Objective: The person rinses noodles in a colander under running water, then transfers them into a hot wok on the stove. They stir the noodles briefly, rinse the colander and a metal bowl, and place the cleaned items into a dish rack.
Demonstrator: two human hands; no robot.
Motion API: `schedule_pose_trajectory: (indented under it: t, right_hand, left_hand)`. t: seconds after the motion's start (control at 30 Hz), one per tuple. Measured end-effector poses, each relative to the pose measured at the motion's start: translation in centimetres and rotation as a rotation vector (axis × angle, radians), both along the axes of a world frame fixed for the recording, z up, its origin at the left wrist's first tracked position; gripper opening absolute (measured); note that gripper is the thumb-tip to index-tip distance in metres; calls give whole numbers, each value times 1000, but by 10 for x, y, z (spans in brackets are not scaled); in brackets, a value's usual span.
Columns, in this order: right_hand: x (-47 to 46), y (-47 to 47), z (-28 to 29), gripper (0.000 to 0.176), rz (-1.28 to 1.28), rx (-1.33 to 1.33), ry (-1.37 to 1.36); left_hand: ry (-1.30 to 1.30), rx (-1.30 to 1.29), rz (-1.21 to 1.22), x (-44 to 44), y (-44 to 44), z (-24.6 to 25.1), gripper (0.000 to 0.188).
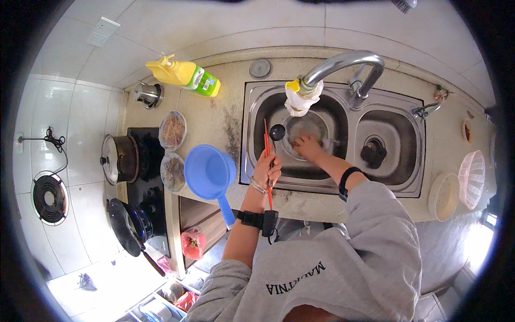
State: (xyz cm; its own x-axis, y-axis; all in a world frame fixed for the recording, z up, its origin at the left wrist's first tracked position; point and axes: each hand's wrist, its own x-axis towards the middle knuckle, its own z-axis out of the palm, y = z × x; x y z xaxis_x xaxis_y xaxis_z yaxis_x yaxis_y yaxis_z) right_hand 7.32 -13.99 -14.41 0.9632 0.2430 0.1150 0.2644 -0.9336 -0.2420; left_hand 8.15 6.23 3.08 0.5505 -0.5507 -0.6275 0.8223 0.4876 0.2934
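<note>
My left hand (268,168) is closed around red chopsticks (266,135) and a spoon with a dark round bowl (277,132), held over the left side of the larger sink basin (338,133). Inside that basin sits a round, shiny bowl (318,120) that appears to hold water. My right hand (307,147) reaches into this bowl with its fingers bent down. Whether those fingers grip anything is hidden. Above the bowl hangs the mouth of a chrome faucet (342,60), wrapped in white cloth (299,102) with a yellow piece attached.
Left of the sink stand a blue dipper (207,171), two covered food bowls (173,131) and a yellow detergent bottle (193,76). Farther left, a pot (118,159) and a wok (122,229) rest at the stove. A beige basin (443,197) and pink basket (471,180) lie right.
</note>
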Motion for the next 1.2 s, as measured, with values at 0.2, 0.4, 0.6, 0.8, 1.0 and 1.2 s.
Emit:
schedule_pose_trajectory:
  t: [0.2, 0.4, 0.6, 0.8, 1.0, 1.2]
  right_hand:
    - [38, -31, 41, 45, -637, 1416, 954]
    - [26, -3, 129, 62, 78, 650, -108]
    - [34, -1, 156, 49, 42, 486, 294]
    - [31, 15, 133, 47, -328, 639, 171]
    - [26, 20, 113, 44, -1072, 1444, 256]
    - [13, -7, 147, 58, -127, 775, -197]
  left_hand:
    - [150, -155, 115, 1, 3, -13, 19]
    - [401, -435, 6, 5, -19, -4, 27]
    - [393, -381, 18, -10, -28, 18, 13]
    - [307, -307, 68, -14, -36, 14, 9]
    - [57, -124, 106, -20, -45, 5, 7]
    - [151, -241, -35, -9, -33, 11, 7]
